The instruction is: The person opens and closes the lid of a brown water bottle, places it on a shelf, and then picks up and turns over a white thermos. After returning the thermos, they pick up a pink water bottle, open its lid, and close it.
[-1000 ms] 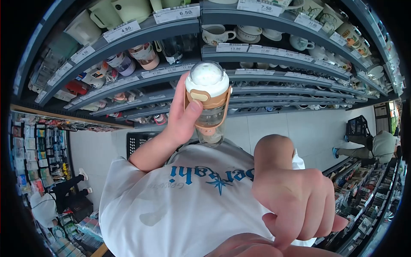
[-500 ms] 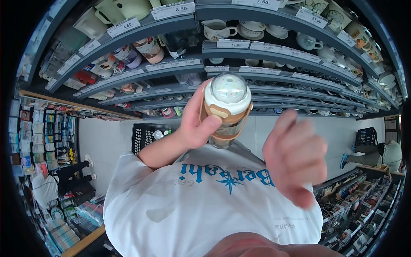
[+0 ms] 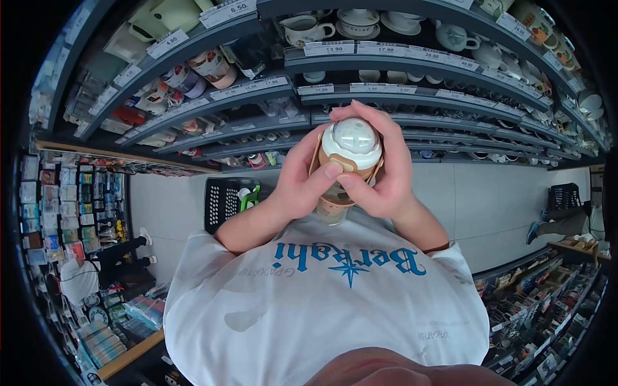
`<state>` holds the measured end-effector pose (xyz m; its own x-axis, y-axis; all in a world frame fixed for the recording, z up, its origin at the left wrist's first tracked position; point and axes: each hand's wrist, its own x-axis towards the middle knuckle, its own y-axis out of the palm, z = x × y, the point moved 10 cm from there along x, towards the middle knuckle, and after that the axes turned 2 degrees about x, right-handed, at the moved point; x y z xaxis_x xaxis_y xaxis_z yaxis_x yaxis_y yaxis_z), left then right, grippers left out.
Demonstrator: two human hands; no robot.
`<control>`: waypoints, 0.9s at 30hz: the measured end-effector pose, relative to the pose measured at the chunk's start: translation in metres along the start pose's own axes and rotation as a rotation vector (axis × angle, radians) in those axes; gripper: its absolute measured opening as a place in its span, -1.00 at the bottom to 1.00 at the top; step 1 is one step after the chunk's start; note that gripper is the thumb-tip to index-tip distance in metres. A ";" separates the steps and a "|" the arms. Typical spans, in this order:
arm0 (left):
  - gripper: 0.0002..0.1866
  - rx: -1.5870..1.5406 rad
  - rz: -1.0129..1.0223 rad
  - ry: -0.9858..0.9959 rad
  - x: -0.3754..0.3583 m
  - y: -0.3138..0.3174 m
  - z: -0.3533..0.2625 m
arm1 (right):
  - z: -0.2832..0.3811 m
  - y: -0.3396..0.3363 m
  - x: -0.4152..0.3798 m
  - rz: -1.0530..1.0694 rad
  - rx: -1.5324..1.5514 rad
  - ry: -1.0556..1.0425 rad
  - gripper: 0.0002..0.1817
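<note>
A bottle (image 3: 351,151) with a clear domed top, a white collar, a brown band and a brown strap is held upright in front of my chest. My left hand (image 3: 301,177) grips its left side, thumb on the pale tab at the front of the band. Around the right side curves my right hand (image 3: 389,164), its fingers reaching behind the dome and its thumb close to the same tab. The lower part of the bottle is see-through, partly hidden by my hands. The dome sits on the collar.
Shelves (image 3: 412,96) with cups, jugs and price tags rise ahead. A black basket (image 3: 222,199) stands on the floor at left, another (image 3: 564,197) at far right. People are at both sides. Racks of goods (image 3: 64,219) line the left.
My right hand has come in from the right and now holds the bottle too. The bottle has shifted slightly to the right, and the view has turned a little.
</note>
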<state>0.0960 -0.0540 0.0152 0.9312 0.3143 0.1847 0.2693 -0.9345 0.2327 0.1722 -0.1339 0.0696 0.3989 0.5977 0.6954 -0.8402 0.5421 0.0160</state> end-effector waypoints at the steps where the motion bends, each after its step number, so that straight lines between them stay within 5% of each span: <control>1: -0.38 0.005 0.003 0.004 0.000 0.001 -0.001 | -0.001 0.001 -0.001 0.018 -0.001 0.002 -0.18; 17: -0.24 0.117 -0.067 0.057 -0.017 -0.008 -0.013 | -0.014 0.019 -0.004 0.115 0.215 0.168 0.07; 27: -0.09 0.516 0.072 0.374 -0.029 0.001 -0.032 | -0.033 0.011 -0.010 -0.018 0.522 0.371 -0.09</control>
<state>0.0609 -0.0586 0.0409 0.8277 0.1980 0.5250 0.3799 -0.8864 -0.2645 0.1708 -0.1140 0.0395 0.4366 0.8066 0.3984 -0.8631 0.2506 0.4385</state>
